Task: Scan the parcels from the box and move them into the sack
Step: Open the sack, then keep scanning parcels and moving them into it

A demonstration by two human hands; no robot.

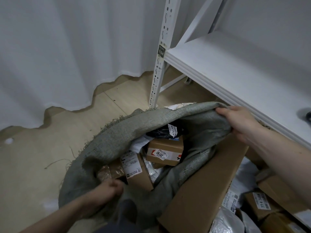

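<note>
Down on the floor, the sack (117, 140) is held open by both hands: right hand (235, 120) clamped on the far rim, left hand (111, 186) pinching the near edge. If either grip slips, that floppy mouth probably folds over the parcels (164, 152). It's grey-green, frayed, already fairly full. The box (205, 190) sits just right, touching it.

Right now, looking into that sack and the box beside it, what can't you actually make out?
Head view, the only one:
- Left hand: fingertips hidden in the sack fold.
- Lower parcels in the sack: covered by the top cardboard parcel and the fabric.
- Box: cut off by the bottom and right edges, so its parcel count is unknown.
- Label print: mostly too small.
- Dark object on the shelf: cut off at the right edge.
</note>
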